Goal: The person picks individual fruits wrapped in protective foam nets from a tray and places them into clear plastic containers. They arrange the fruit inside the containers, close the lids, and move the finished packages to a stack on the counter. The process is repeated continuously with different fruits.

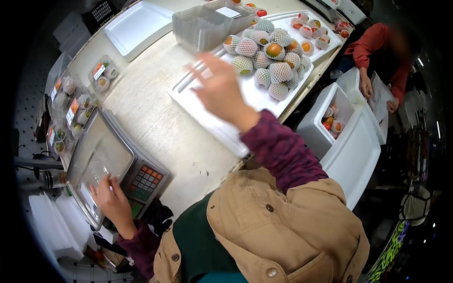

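My right hand [222, 92] is raised over a white tray [222, 125], blurred by motion, with its fingers apart and nothing visible in them. Beyond it on the tray lies a heap of round orange-green fruits [278, 70] in foam net sleeves. A stack of clear plastic containers [200, 30] stands just past the fingertips. At the lower left, my left hand [113, 203] is at the near edge of the metal pan of a weighing scale [155, 174], fingers spread. Glare on the pan [101, 146] hides whether something clear lies there.
Several packed, labelled fruit boxes [71, 111] sit left, another [104, 75] farther in. A white lid or tray [139, 28] lies at the far edge. A second tray [330, 42] holds netted fruit. To the right, a person [396, 56] works beside a white foam box [314, 122].
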The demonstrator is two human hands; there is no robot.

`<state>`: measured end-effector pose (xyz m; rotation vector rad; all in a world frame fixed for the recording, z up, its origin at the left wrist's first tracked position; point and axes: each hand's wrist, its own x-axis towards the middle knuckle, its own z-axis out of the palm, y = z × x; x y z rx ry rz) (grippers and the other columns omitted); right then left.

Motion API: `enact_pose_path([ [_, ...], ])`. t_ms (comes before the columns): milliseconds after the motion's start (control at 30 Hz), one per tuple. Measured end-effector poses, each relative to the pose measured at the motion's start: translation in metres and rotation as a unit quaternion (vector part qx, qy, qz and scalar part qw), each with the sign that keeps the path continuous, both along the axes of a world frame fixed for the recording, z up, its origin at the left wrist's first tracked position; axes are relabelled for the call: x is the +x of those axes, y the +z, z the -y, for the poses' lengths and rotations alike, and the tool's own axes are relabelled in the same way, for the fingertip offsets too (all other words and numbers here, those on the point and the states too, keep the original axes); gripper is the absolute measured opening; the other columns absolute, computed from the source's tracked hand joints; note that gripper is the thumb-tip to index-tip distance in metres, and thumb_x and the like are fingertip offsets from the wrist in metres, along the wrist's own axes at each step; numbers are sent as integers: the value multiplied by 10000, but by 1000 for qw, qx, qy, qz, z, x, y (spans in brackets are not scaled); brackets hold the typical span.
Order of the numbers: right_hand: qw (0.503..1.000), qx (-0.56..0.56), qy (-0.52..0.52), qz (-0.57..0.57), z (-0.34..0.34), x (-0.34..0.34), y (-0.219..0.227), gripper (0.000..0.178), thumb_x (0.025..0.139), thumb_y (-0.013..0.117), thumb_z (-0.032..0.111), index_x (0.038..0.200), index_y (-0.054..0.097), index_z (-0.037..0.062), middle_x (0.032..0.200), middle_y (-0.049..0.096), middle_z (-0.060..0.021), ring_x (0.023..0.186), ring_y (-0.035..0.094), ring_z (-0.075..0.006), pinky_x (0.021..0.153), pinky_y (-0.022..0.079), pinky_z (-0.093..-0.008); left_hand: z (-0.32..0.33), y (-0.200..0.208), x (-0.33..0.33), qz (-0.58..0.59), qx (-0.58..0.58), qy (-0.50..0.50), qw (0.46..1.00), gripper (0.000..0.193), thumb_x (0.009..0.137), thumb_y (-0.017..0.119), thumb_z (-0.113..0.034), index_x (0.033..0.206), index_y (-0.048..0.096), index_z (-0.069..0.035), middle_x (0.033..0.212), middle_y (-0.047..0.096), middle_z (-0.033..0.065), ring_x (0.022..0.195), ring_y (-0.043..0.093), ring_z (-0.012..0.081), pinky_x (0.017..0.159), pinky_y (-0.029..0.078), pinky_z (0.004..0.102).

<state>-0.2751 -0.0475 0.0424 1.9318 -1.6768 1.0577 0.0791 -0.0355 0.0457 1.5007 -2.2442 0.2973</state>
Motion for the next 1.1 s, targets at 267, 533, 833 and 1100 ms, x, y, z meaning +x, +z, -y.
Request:
enact_pose_path([
  [267, 911, 195, -364, 4, -73, -149, -46, 543, 730, 723, 260, 1192, 521, 60, 1137, 540, -168, 1050, 519, -345, 889, 423, -429, 2, 18, -60, -173, -70, -108, 976, 348, 816, 615, -27, 1158, 559, -7, 1175, 556, 167, 1053, 545, 328, 961, 394, 417],
  [533, 906, 145, 116, 381, -74, -6, -9, 551, 657, 694, 66, 1168, 489, 51, 1135, 533, -133, 1022, 538, -243, 847, 447, -332, -26, -16, -146, -647, 630, -176, 393, 460, 989, 407, -356, 1310, 391, -28, 1201, 525, 172, 1042, 583, 256, 864, 502, 385],
  [833, 634, 379, 184, 649, -86, 71, -20, 593, 807, 702, 160, 1297, 405, 5, 1156, 530, -141, 986, 563, -181, 798, 480, -275, -39, -35, -124, -631, 469, -142, 602, 418, 956, 495, -120, 1342, 429, 25, 1233, 544, 119, 1091, 534, 152, 905, 460, 303],
  [1100, 492, 354, 273, 747, -94, 74, -31, 452, 849, 650, 90, 1239, 444, -4, 1107, 561, -92, 962, 575, -140, 814, 486, -256, -34, -42, -109, -594, 358, -131, 708, 197, 971, 469, -92, 1036, 580, 56, 970, 658, 97, 897, 612, 125, 822, 481, 250],
])
